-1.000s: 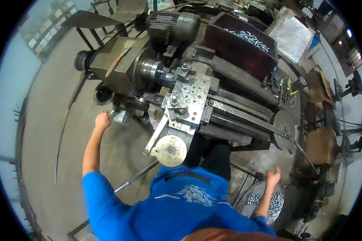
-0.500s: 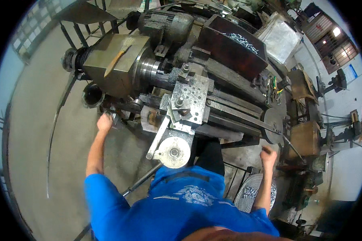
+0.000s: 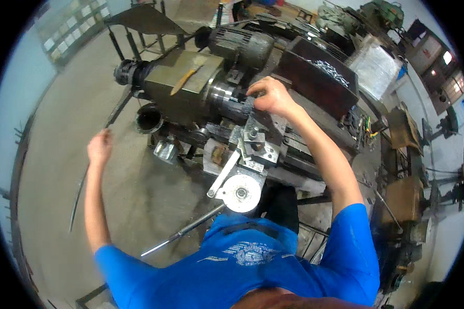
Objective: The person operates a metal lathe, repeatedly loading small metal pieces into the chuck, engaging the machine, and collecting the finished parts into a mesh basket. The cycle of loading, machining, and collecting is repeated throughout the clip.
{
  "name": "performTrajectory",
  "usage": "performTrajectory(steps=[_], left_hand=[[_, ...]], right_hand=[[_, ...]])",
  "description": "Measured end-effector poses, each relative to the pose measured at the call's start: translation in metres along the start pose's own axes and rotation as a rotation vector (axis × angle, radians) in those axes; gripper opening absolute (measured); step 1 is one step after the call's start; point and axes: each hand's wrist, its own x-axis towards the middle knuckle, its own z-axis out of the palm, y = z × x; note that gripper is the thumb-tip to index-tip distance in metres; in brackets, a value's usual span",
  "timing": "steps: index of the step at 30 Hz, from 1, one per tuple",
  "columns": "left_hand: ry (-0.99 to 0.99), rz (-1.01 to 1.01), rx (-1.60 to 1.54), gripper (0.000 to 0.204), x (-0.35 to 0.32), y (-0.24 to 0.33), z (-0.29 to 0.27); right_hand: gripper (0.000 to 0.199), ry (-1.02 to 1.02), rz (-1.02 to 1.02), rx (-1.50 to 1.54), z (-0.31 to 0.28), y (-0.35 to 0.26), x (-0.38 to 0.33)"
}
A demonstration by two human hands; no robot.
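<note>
My left hand (image 3: 99, 148), slightly smeared by motion, is closed round a long dark rod (image 3: 119, 109) to the left of the lathe. The rod's lower end runs on below the hand. Over the tool carriage, my right hand (image 3: 273, 96) has its fingers bent together close to the bright metal spindle nose (image 3: 222, 96). Whatever lies between those fingertips is hidden or too small to make out. Below the right hand sits the tool post (image 3: 253, 135). A pale handwheel (image 3: 241, 193) with a crank arm is nearest my body.
A brush (image 3: 185, 81) lies on the headstock (image 3: 180, 67). Behind stand an electric motor (image 3: 241, 46) and a dark box (image 3: 314, 77) with many small metal pieces. Hand tools (image 3: 368, 127) lie at the right. A bare rod (image 3: 183, 235) slants by my waist.
My right hand has come up from the lower right to the spindle. My left hand has moved left from below the headstock onto the long rod. The view has shifted slightly.
</note>
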Motion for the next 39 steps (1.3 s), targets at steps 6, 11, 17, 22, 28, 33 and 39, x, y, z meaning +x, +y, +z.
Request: performTrajectory(steps=[6,11,17,22,28,33,39], left_hand=[[-0.158,-0.634,-0.136,0.053,-0.067,-0.161,-0.02],[-0.235,-0.647,-0.287,0.06,-0.048,-0.133,-0.015],[-0.113,-0.658,0.046,0.066,-0.076,-0.067,-0.021],[-0.119,-0.734,-0.027,0.063,-0.101,-0.002,-0.036],[-0.014,-0.605,0.189,0.058,-0.121,0.049,-0.023],[0.013,-0.584,0.16,0.051,-0.121,0.057,-0.024],[-0.114,-0.42,0.114,0.036,-0.121,0.049,-0.038]], right_hand=[[0.031,-0.356,0.338,0.018,0.03,-0.005,0.037],[0.027,-0.456,0.344,0.104,0.022,-0.002,0.043],[0.032,-0.529,0.226,0.04,0.029,-0.006,0.048],[0.033,-0.532,0.243,-0.044,0.026,-0.013,0.048],[0.036,-0.561,0.315,0.061,0.033,0.007,0.045],[0.035,-0.523,0.211,0.24,0.029,0.021,0.043],[0.041,-0.072,-0.249,0.538,0.0,-0.001,0.001]])
